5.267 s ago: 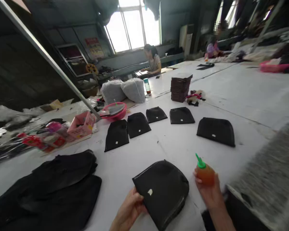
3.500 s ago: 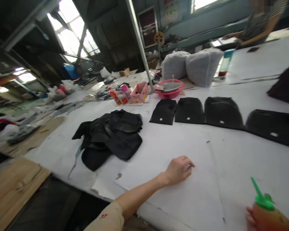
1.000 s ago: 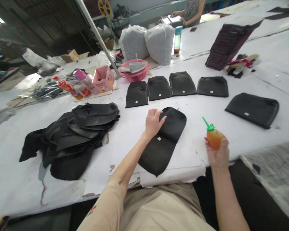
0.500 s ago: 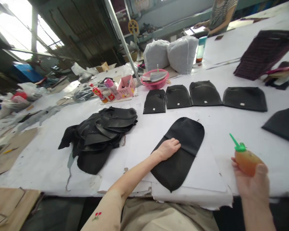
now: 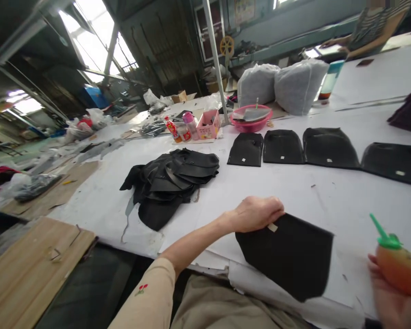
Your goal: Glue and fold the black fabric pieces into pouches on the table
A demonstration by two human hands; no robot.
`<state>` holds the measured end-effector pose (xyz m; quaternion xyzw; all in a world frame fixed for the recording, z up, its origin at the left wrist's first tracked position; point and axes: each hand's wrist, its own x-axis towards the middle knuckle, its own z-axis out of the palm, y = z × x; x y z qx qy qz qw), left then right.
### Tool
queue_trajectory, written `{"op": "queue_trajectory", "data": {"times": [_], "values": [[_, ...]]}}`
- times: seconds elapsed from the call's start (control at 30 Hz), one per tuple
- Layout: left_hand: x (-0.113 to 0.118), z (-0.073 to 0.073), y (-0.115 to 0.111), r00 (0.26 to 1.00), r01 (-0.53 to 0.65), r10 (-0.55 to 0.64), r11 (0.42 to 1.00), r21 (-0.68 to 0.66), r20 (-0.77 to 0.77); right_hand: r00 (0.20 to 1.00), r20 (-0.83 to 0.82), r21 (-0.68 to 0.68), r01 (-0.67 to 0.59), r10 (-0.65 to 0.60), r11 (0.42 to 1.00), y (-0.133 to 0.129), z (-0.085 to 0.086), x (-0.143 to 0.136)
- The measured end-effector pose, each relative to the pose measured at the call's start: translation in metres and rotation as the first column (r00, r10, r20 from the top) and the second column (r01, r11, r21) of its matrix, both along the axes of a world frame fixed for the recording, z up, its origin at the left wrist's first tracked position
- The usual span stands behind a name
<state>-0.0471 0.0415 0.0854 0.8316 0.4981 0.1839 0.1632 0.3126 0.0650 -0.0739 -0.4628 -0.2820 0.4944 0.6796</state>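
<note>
My left hand [image 5: 258,214] grips the top edge of a black fabric piece [image 5: 287,256], which hangs folded over the near part of the white table and has a small pale tag beside my fingers. At the lower right, my right hand [image 5: 392,297] is wrapped round a bottle of orange liquid [image 5: 399,267] with a green cap and straw. A loose heap of black pieces [image 5: 174,176] lies left of my left hand. Beyond it, several black panels [image 5: 282,146] with small white labels stand in a row, lying flat.
A pink basin [image 5: 251,119], a pink box [image 5: 208,124] and small bottles [image 5: 173,129] sit behind the heap, near a metal pole [image 5: 215,55]. Wrapped grey bundles [image 5: 299,87] are farther back. Another person [image 5: 373,32] is at the back right. A wooden board [image 5: 30,269] lies lower left.
The black piece, flat under my left hand before, is now gripped, lifted at its edge and folded. The view has turned left, so the table's objects appear farther right. My right hand still holds the bottle.
</note>
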Motion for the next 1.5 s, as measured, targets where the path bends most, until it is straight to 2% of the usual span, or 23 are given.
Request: {"op": "queue_trajectory", "data": {"times": [0.07,0.1,0.13,0.2,0.27,0.3,0.33,0.4,0.53,0.7,0.8,0.93,1.07,1.27,1.5], "values": [[-0.008,0.008,0.005,0.985,-0.065,0.084,0.989,-0.129,0.152,0.998,0.027,-0.080,0.067,-0.065,0.995,0.001,0.003,-0.003],[-0.013,0.004,0.010,0.976,-0.071,0.108,0.979,-0.189,0.191,0.996,0.034,-0.088,0.086,-0.083,0.992,0.001,0.006,-0.005],[-0.017,-0.005,0.016,0.974,-0.072,0.119,0.969,-0.237,0.191,0.993,0.017,-0.103,0.121,-0.120,0.987,0.000,0.009,-0.007],[-0.023,-0.033,0.029,0.985,-0.121,0.150,0.949,-0.290,0.080,0.993,0.005,-0.101,0.118,-0.118,0.988,-0.003,0.015,-0.012],[-0.025,-0.063,0.038,0.979,-0.194,0.170,0.941,-0.276,-0.110,0.995,0.017,-0.107,0.097,-0.096,0.989,-0.005,0.019,-0.014],[-0.025,-0.075,0.041,0.973,-0.212,0.180,0.941,-0.262,-0.142,0.995,0.033,-0.107,0.100,-0.097,0.989,-0.007,0.020,-0.014],[-0.024,-0.084,0.041,0.967,-0.229,0.194,0.944,-0.238,-0.164,0.995,0.042,-0.109,0.096,-0.092,0.989,-0.008,0.021,-0.015],[-0.022,-0.092,0.038,0.956,-0.255,0.222,0.953,-0.166,-0.190,0.997,0.043,-0.104,0.062,-0.058,0.993,-0.011,0.025,-0.016],[-0.016,-0.087,0.020,0.940,-0.239,0.222,0.970,-0.037,-0.259,0.994,0.107,-0.103,0.042,-0.031,0.994,-0.016,0.038,-0.024],[-0.003,-0.086,-0.004,0.962,-0.159,0.127,0.980,-0.116,-0.243,0.972,0.221,-0.145,-0.045,0.077,0.988,-0.025,0.059,-0.043],[0.005,-0.090,-0.010,0.948,-0.186,0.145,0.975,-0.123,-0.285,0.928,0.327,-0.185,-0.125,0.181,0.975,-0.028,0.065,-0.057],[0.011,-0.093,-0.012,0.933,-0.215,0.178,0.973,-0.088,-0.313,0.822,0.483,-0.214,-0.222,0.301,0.951,-0.029,0.070,-0.075],[0.015,-0.094,-0.014,0.927,-0.232,0.199,0.970,-0.068,-0.319,0.692,0.665,-0.177,-0.219,0.281,0.959,-0.024,0.074,-0.087],[0.017,-0.092,-0.015,0.924,-0.250,0.209,0.964,-0.091,-0.322,0.520,0.819,-0.143,-0.225,0.243,0.964,-0.013,0.075,-0.094],[0.017,-0.095,-0.015,0.927,-0.253,0.216,0.964,-0.086,-0.306,0.417,0.886,-0.089,-0.277,0.203,0.957,-0.003,0.068,-0.096]]}}
